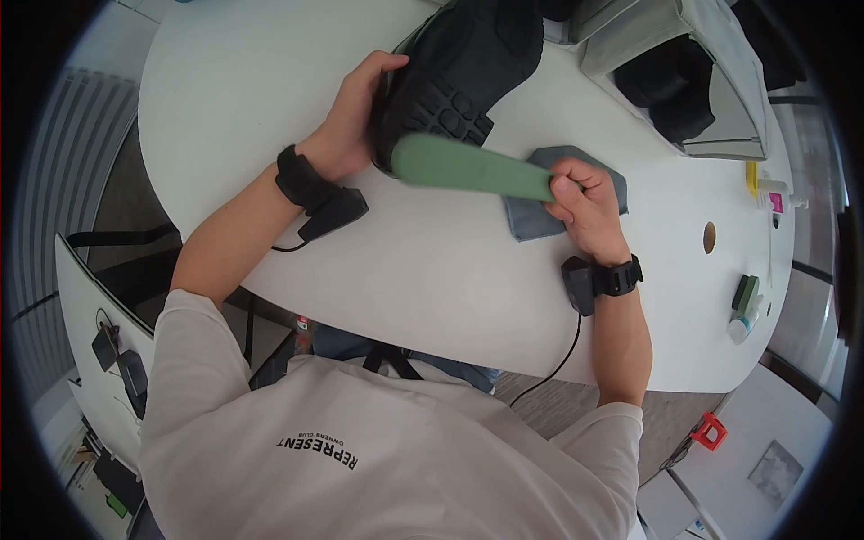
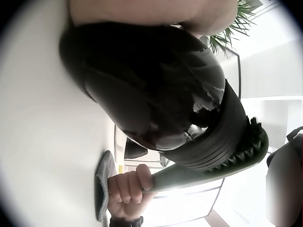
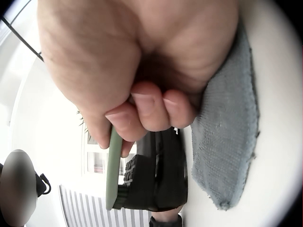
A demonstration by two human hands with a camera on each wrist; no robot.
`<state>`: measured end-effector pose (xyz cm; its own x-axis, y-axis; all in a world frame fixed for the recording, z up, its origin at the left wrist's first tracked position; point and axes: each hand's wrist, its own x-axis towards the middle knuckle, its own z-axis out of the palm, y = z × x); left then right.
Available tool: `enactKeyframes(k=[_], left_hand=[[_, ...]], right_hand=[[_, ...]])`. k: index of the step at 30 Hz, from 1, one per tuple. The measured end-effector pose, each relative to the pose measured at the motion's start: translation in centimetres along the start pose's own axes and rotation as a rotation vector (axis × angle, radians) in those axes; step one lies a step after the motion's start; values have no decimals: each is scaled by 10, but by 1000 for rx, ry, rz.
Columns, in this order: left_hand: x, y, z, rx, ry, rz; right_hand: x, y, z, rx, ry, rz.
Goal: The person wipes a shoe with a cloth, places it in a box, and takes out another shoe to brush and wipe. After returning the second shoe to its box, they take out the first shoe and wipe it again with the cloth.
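Note:
A black shoe (image 1: 504, 49) lies with its treaded sole facing up, and its glossy toe (image 2: 151, 94) fills much of the left wrist view. My left hand (image 1: 345, 126) grips the shoe from its left side near the toe end. In my right hand (image 1: 589, 205) is the handle of a green brush (image 1: 468, 168), fingers curled round it. The brush's dark bristles (image 2: 251, 137) meet the edge of the sole at the toe. Under the right hand a grey-blue cloth (image 1: 533, 221) is spread on the table, close below the fingers in the right wrist view.
The white table (image 1: 405, 270) curves round in front of me. At the back right stands a grey fabric box (image 1: 621, 67) with a black thing inside. A small bottle (image 1: 742, 326) and a dark green block (image 1: 744, 292) sit near the right edge, beyond a round hole.

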<state>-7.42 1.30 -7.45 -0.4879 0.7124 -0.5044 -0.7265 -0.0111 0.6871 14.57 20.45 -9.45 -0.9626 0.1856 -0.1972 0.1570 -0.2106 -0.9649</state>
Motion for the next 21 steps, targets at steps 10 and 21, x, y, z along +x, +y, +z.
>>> enactKeyframes(k=[10, 21], left_hand=[[3, 1, -1, 26, -21, 7], [1, 4, 4, -14, -16, 7]], right_hand=[[5, -4, 7, 82, 56, -51], [3, -5, 3, -44, 21, 0]])
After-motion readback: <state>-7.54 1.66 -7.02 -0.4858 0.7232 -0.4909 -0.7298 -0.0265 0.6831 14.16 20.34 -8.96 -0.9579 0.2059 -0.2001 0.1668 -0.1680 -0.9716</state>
